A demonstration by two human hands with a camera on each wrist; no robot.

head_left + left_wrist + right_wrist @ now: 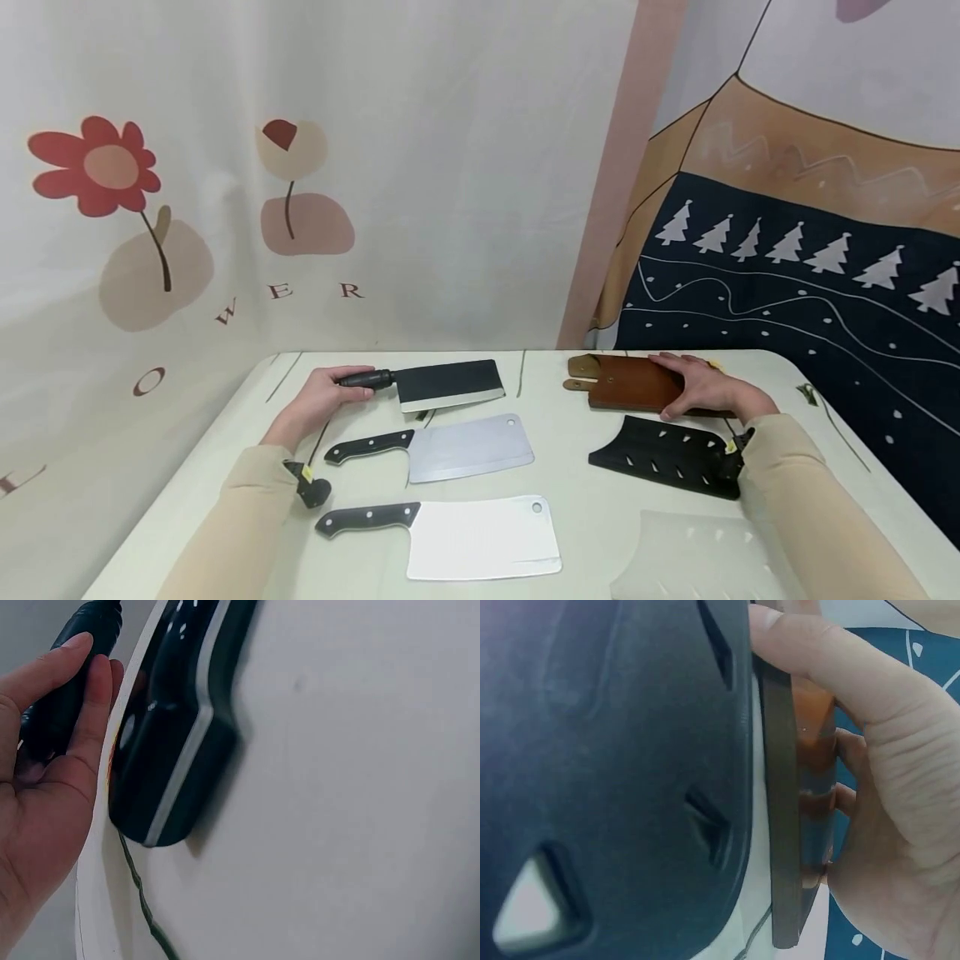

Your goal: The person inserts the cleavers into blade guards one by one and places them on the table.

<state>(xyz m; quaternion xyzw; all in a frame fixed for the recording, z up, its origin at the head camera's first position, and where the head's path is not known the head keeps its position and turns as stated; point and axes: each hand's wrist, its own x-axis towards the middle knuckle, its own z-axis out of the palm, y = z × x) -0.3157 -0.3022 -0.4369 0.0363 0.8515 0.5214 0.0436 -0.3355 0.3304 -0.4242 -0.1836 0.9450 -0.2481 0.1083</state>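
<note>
At the far left of the table, my left hand [333, 390] grips the black handle [367, 380] of a dark-bladed cleaver [448, 382]. In the left wrist view, thumb and fingers lie around that ribbed handle [64, 682]. The blade points right, its pale cutting edge towards me. Across the table, my right hand [701, 387] spans a brown leather knife sheath [630, 382], thumb at its near edge and fingers over the far side. Its strap flaps point left. The right wrist view shows the thumb on the edge of the sheath [784, 802], beside a black blade guard [630, 765].
Nearer me lie two cleavers with riveted black handles, a grey-bladed one [471, 450] and a bright-bladed one [483, 537]. On the right are the slotted black blade guard [663, 457] and a translucent white one [690, 558], partly under my right forearm. A printed curtain [450, 183] hangs behind the table.
</note>
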